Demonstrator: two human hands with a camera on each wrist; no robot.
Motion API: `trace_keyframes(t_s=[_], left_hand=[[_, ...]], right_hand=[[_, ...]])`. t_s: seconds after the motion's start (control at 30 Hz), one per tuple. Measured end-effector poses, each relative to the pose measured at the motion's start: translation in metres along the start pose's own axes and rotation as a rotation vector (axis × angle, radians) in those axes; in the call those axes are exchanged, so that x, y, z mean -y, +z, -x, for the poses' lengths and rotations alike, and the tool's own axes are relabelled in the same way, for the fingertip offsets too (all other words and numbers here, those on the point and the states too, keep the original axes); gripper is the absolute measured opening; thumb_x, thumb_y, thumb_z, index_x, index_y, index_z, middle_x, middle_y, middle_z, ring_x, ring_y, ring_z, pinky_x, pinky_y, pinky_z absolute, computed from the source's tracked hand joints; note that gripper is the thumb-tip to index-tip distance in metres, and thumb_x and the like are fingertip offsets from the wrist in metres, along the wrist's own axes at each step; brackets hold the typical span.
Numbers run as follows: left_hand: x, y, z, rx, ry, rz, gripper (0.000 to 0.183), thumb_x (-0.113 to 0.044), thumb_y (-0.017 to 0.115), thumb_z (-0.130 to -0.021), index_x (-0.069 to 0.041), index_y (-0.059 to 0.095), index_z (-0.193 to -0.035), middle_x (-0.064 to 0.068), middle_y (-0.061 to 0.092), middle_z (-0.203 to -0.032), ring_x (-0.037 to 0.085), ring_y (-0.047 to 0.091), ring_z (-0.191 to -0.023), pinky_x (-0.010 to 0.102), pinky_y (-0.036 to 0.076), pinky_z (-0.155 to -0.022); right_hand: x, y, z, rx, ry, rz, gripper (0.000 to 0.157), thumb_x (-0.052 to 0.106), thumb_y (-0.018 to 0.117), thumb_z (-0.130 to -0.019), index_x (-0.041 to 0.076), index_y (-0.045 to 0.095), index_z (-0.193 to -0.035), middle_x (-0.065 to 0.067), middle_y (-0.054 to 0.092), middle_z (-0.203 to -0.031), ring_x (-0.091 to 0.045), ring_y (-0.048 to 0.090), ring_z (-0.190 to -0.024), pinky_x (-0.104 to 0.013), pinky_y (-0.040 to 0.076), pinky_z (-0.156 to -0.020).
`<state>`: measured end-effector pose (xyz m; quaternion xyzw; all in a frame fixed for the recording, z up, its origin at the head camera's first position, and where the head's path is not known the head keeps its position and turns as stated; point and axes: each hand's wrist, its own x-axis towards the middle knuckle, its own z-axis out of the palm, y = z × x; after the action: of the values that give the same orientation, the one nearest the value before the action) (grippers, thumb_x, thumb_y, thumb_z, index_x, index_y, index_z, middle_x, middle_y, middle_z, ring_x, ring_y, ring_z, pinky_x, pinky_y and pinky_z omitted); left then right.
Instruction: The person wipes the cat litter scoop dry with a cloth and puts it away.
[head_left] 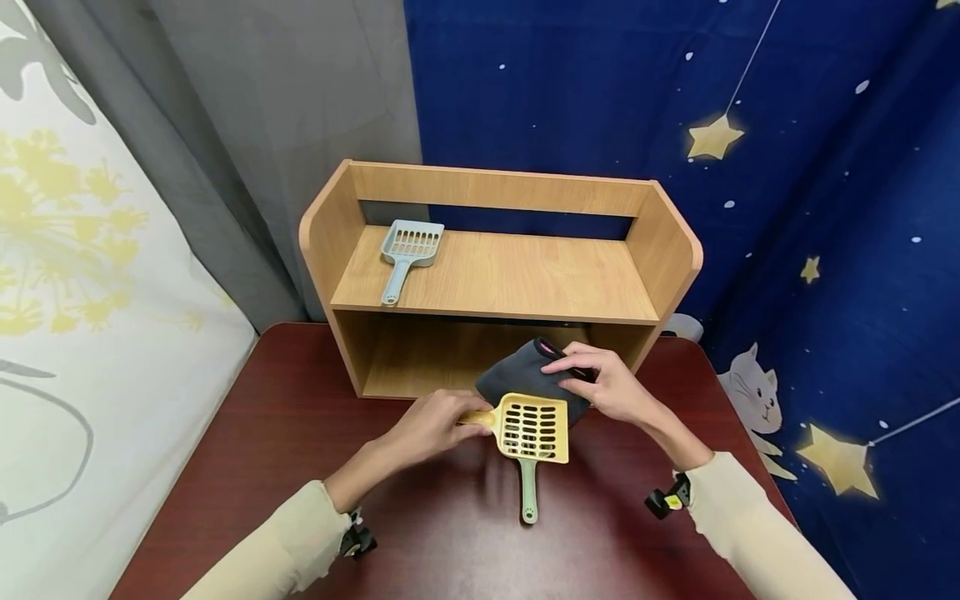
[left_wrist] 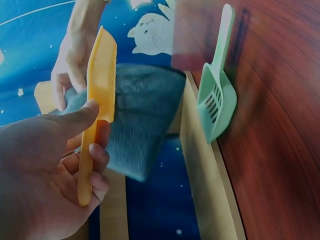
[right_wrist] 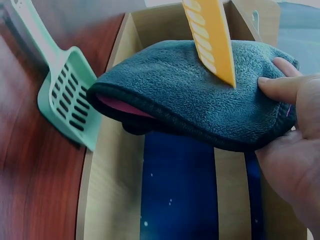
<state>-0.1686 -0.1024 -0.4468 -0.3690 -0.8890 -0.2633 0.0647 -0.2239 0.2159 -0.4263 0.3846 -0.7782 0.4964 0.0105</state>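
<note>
My left hand grips a yellow slotted litter scoop by its handle, with the scoop's head pointing right. In my right hand is a dark grey cloth with a black edge, pinched between thumb and fingers. The right wrist view has the yellow scoop against the fuzzy cloth, its edge seeming to touch it. A green litter scoop lies on the table, its handle toward me; in the head view its head is hidden behind the yellow one, leaving the green handle showing.
A two-level wooden shelf stands at the back of the dark red table. On its upper level, at the left, lies a light blue litter scoop. Grey and starry blue curtains hang behind.
</note>
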Motion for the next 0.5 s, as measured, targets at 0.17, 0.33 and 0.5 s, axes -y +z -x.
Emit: trace_keyframes(t_s=[0.17,0.33,0.5], left_hand=[[0.004,-0.003,0.004,-0.004,0.003,-0.004,0.025,-0.027,0.081,-0.094,-0.013,0.080,-0.115,-0.005,0.076,-0.103,0.011,0.072,-0.091,0.033,0.057,-0.077],[0.001,-0.005,0.003,-0.003,0.010,0.011,0.024,-0.026,0.081,-0.094,-0.013,0.080,-0.114,-0.005,0.076,-0.104,0.010,0.071,-0.091,0.032,0.057,-0.078],[-0.007,0.002,-0.003,0.011,-0.017,0.024,0.024,-0.027,0.082,-0.093,-0.015,0.081,-0.114,-0.006,0.075,-0.100,0.007,0.066,-0.085,0.029,0.054,-0.074]], right_hand=[[-0.001,-0.006,0.003,0.000,0.003,0.015,0.036,-0.013,0.076,-0.089,0.009,0.082,-0.116,-0.007,0.071,-0.108,-0.017,0.063,-0.101,-0.021,0.050,-0.081],[0.002,0.000,-0.004,0.011,-0.009,0.009,0.038,-0.014,0.076,-0.088,0.010,0.082,-0.117,-0.006,0.072,-0.110,-0.018,0.063,-0.102,-0.022,0.051,-0.082],[0.005,0.015,-0.015,0.010,-0.054,0.007,0.036,-0.014,0.076,-0.088,0.008,0.082,-0.116,-0.007,0.072,-0.108,-0.019,0.062,-0.099,-0.022,0.051,-0.080]])
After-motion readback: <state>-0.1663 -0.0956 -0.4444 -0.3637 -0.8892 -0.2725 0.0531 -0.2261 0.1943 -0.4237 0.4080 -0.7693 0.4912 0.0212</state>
